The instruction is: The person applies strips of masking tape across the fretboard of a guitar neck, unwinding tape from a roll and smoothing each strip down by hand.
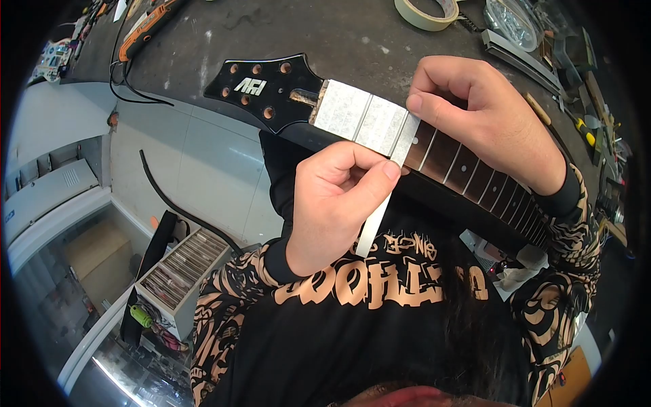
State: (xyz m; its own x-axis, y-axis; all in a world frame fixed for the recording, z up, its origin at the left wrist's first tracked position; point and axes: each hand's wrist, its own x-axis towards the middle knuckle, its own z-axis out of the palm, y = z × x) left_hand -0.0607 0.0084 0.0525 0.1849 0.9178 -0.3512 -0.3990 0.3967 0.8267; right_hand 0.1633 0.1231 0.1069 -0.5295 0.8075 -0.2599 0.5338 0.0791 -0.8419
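Observation:
A guitar neck [464, 175] lies diagonally, its black headstock [288, 91] at upper left and the dark fretted board running to lower right. Pale masking tape [342, 108] covers the fretboard beside the nut end, with fret lines showing between pieces. A narrow strip of masking tape [374, 227] crosses the board at the edge of the covered part, its loose end hanging below. My left hand [339, 203] pinches this strip between thumb and forefinger at the near edge of the neck. At the far edge, my right hand [485, 119] has thumb and forefinger closed at the strip's upper end.
The neck rests over the edge of a dark workbench [203, 64]. A tape roll [411, 17] and a metal channel [525, 64] sit at the back. An orange corded tool [146, 30] lies upper left. A box of flat pieces [180, 271] stands lower left.

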